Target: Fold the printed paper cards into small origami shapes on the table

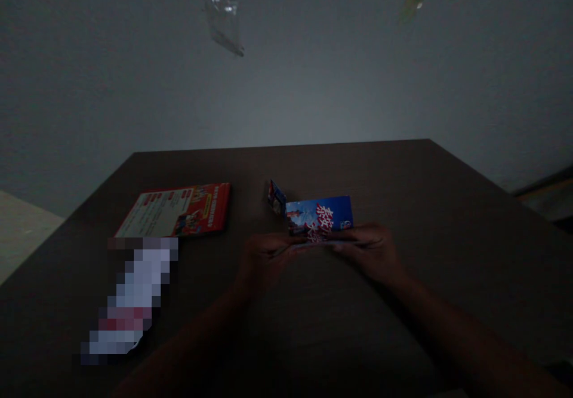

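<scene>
A blue printed piece with red and white lettering and a tower picture is held over the dark table. My left hand grips its near left edge, with fingers closed on it. At the near right edge, my right hand pinches the same piece between thumb and fingers. Just beyond its left end stands a small dark printed flap; whether it joins the blue piece I cannot tell.
On the dark wooden table, a flat red and white printed box lies to the left. Nearer me is a long pale object, blurred by pixels. A grey wall rises behind, with clear plastic on it.
</scene>
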`<state>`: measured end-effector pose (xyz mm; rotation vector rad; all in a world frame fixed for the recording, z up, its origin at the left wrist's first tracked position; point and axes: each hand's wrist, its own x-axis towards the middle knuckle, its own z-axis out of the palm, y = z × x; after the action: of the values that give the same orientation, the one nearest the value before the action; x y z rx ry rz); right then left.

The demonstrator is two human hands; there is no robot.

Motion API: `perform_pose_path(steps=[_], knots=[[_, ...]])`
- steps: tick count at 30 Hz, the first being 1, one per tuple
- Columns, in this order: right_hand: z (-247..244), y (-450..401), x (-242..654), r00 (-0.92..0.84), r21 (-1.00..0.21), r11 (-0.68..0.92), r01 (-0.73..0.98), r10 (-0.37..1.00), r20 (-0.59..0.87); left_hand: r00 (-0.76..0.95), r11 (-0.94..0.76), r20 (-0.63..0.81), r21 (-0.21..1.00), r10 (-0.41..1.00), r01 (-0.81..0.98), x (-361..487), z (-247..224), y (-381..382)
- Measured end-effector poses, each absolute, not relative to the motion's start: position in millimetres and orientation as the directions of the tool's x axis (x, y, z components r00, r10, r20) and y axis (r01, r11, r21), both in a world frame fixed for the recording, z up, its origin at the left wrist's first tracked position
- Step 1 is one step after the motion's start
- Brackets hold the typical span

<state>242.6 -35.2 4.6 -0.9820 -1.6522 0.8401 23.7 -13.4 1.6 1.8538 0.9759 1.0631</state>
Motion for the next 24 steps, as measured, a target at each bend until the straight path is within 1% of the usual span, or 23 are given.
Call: perform_pose_path(steps=[4,12,15,18,21,22,24], knots=[[3,-37,241,-0.135,-0.877,0.417,0.238,0.909,0.395,0.281,-0.321,0.252,0.917,0.926,0.237,27,4,-16],[8,-40,235,-0.032,-0.929,0.293,0.228,0.955,0.294,0.194,-0.184,0.163,0.978,0.967,0.097,34,4,-19],[11,-41,232,-0.009,-0.939,0.269,0.215,0.962,0.273,0.143,-0.150,0.143,0.988,0.979,0.038,37,1,-18],[13,-42,230,0.023,-0.964,0.193,0.181,0.979,0.201,0.117,-0.149,0.148,0.989,0.982,-0.004,37,-3,-18],[14,-40,232,0.086,-0.991,0.081,0.108,0.992,0.090,0.099,-0.172,0.173,0.985,0.980,-0.019,33,-2,-17],[14,-39,233,0.104,-0.998,0.043,0.051,0.993,0.048,0.103,-0.178,0.179,0.984,0.978,-0.015,31,0,-16],[13,-35,234,0.098,-0.993,-0.020,-0.115,0.995,-0.032,0.103,-0.222,0.222,0.975,0.970,-0.013,26,3,-13]])
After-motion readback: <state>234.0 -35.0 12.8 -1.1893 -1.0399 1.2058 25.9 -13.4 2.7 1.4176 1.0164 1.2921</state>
